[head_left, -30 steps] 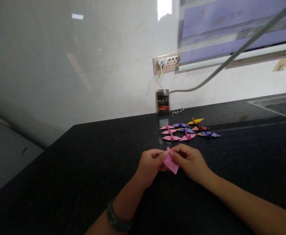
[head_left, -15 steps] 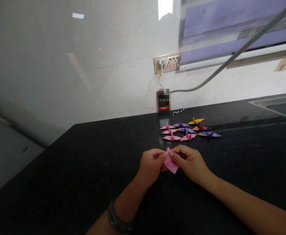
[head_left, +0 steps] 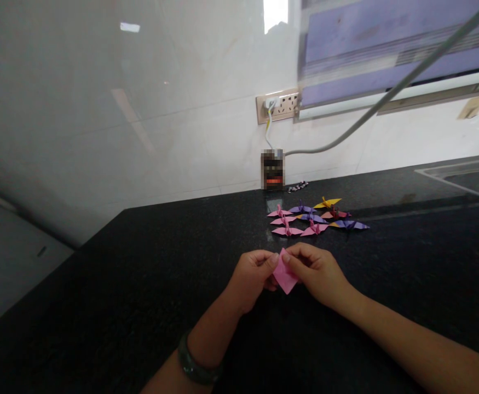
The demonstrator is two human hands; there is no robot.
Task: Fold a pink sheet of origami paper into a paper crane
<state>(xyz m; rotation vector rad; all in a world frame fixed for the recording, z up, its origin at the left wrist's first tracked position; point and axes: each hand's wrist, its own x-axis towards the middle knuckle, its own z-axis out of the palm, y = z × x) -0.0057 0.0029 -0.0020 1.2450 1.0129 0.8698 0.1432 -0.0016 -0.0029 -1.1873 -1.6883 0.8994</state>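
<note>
A small folded piece of pink origami paper [head_left: 286, 278] is held over the dark countertop, one corner pointing down toward me. My left hand [head_left: 256, 277] pinches its left side between thumb and fingers. On the opposite edge, my right hand [head_left: 316, 271] grips it the same way, thumb on top. Fingers beneath the paper are partly hidden. Just beyond my hands lie several folded paper cranes: pink ones [head_left: 287, 231] nearest, purple ones [head_left: 349, 225] to the right and behind, and a yellow one [head_left: 328, 203] at the back.
The black countertop [head_left: 149, 284] meets a white tiled wall [head_left: 161, 137]. Against the wall stands a pixelated dark box [head_left: 272, 171], with a beaded string [head_left: 298, 187] beside it. A grey cable [head_left: 370, 112] runs up right. A sink edge [head_left: 448, 178] shows far right.
The pink paper has turned slightly, its lower corner shifting left and showing more of its flat face. My left thumb has moved a little. The cranes stay where they were.
</note>
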